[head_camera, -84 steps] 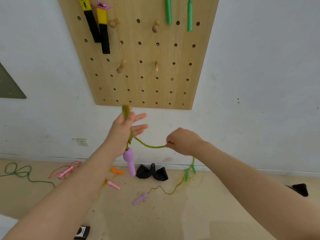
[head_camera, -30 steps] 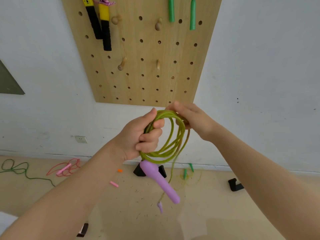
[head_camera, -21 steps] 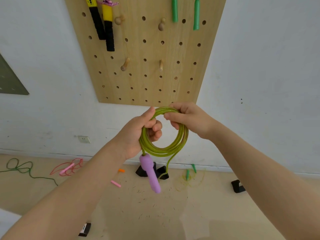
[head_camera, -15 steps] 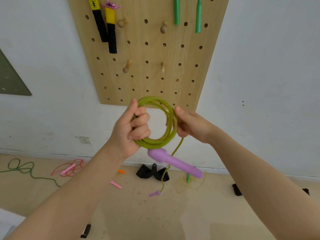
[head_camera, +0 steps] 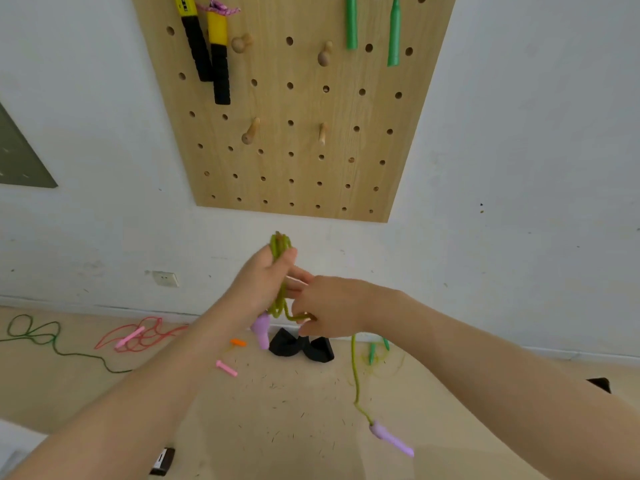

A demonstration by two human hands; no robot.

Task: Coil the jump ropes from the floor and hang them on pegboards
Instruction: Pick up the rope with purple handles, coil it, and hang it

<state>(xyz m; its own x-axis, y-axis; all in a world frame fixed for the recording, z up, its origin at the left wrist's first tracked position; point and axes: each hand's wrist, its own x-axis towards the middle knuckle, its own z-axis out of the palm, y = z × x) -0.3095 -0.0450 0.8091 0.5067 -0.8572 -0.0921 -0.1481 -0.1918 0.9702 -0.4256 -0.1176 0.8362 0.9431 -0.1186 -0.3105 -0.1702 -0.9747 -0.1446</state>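
Note:
My left hand (head_camera: 258, 289) grips the flattened coil of an olive-green jump rope (head_camera: 280, 247), whose top loops stick out above my fist. One purple handle (head_camera: 261, 329) hangs just under that hand. My right hand (head_camera: 332, 306) pinches the rope's loose tail beside the coil. The tail drops to the second purple handle (head_camera: 391, 439), which dangles low at the right. The wooden pegboard (head_camera: 298, 168) hangs on the wall above, with free pegs (head_camera: 250, 131) in its middle.
A yellow-and-black rope (head_camera: 211, 53) and a green rope (head_camera: 372, 29) hang on the pegboard. On the floor lie a red rope with pink handles (head_camera: 138, 337), a dark green rope (head_camera: 34, 334), another green rope by the wall (head_camera: 377, 351), and black objects (head_camera: 301, 346).
The round coil has been squeezed flat in my left hand. My right hand dropped from the coil's side to the tail below it, and the second handle now swings lower right.

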